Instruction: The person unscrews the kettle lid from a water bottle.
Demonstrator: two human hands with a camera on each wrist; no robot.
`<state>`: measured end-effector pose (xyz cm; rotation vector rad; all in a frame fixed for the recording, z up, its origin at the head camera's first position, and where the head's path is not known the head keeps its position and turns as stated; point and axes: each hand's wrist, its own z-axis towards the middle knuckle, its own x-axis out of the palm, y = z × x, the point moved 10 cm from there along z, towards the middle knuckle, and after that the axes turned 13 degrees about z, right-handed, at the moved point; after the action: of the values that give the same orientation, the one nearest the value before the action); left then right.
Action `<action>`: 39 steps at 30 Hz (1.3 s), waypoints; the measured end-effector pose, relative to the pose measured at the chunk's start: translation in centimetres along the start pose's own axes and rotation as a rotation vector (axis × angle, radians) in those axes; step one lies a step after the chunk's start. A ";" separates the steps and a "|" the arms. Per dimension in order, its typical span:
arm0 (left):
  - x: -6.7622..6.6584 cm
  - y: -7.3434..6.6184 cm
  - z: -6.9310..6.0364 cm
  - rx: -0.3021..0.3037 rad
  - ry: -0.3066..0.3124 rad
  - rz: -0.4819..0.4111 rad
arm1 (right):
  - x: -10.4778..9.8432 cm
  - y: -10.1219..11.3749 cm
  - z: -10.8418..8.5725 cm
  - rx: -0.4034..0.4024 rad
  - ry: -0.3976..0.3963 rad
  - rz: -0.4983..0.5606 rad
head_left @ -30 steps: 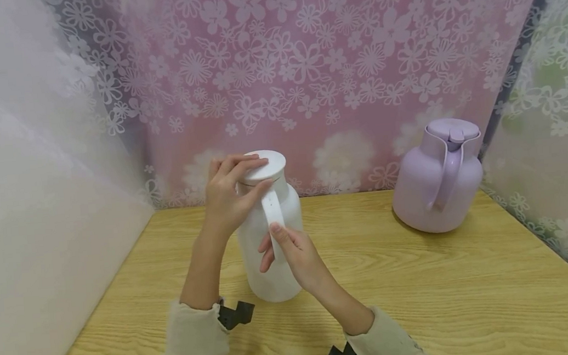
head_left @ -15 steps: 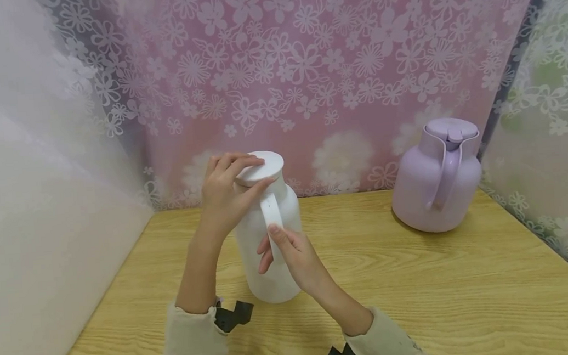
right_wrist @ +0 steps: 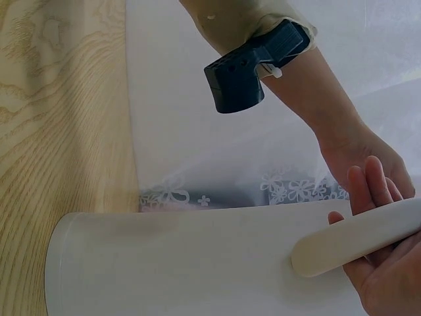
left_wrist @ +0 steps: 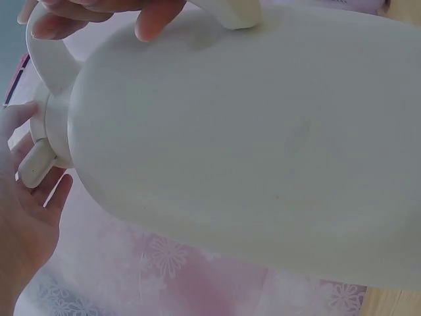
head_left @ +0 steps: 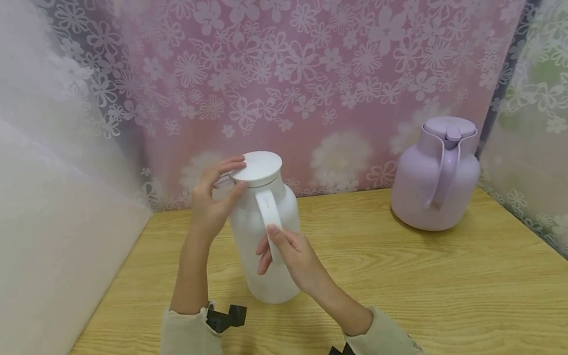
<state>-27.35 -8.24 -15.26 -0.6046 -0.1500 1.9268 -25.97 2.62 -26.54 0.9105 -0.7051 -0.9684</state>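
Observation:
A white vacuum jug point(head_left: 250, 235) stands upright on the wooden table. Its flat round lid point(head_left: 263, 165) sits level on the neck. At the lid's left side is my left hand point(head_left: 209, 205), fingertips on the top edge and thumb at the near rim. A short white tab point(left_wrist: 37, 163) sticks out from the neck between that hand's thumb and fingers. My right hand point(head_left: 299, 259) grips the lower part of the jug's handle point(head_left: 268, 209), thumb on the outside and fingers through the loop. The jug hides part of the left fingers in the left wrist view.
A lilac jug point(head_left: 433, 189) stands at the back right of the table point(head_left: 396, 290). A pink flowered curtain point(head_left: 307, 88) hangs behind the table, and a pale wall point(head_left: 44, 216) runs along the left. Each wrist carries a black camera mount point(right_wrist: 240, 69).
My left hand has slid left across the lid toward its edge, uncovering more of the top and the tab at its left. The right hand keeps its grip on the handle.

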 end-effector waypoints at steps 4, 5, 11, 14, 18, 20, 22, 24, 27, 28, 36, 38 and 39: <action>0.1 0.6 0.0 -0.026 -0.022 0.019 | 0.0 0.0 0.0 -0.015 0.002 -0.007; 0.2 1.0 -0.1 -0.030 -0.030 0.024 | 0.0 0.0 0.0 -0.016 0.003 -0.007; 0.5 2.6 -0.4 -0.014 -0.118 0.117 | 0.0 -0.1 0.0 -0.017 0.002 -0.011; 0.5 2.2 -0.4 0.016 -0.169 0.179 | 0.0 0.0 0.0 -0.016 0.001 -0.013; 0.5 1.5 -0.4 0.058 -0.212 0.257 | 0.0 0.1 0.0 -0.016 0.003 -0.015; 0.6 1.1 -0.4 0.078 -0.228 0.292 | 0.1 0.1 0.0 -0.017 0.004 -0.016; 0.6 0.7 -0.3 0.102 -0.243 0.323 | 0.1 0.1 0.0 -0.021 0.005 -0.018; 0.6 0.3 -0.3 0.122 -0.262 0.335 | 0.1 0.2 0.0 -0.025 0.007 -0.020; 0.7 0.0 -0.1 0.145 -0.281 0.343 | 0.0 0.2 0.1 -0.034 0.007 -0.022; 0.8 -0.1 0.0 0.150 -0.283 0.346 | -0.1 0.2 0.1 -0.035 0.007 -0.024; 1.1 0.5 -0.2 0.152 -0.228 0.276 | -0.1 -0.1 0.1 -0.031 0.007 -0.018; 1.3 0.8 -0.5 0.155 -0.196 0.210 | 0.0 -0.1 0.1 -0.031 0.013 -0.012; 1.3 0.9 -0.6 0.159 -0.178 0.171 | 0.0 0.0 0.1 -0.032 0.014 -0.011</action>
<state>-28.22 -7.53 -16.54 -0.3492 -0.0576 2.1342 -26.04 2.55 -26.52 0.8928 -0.6712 -0.9792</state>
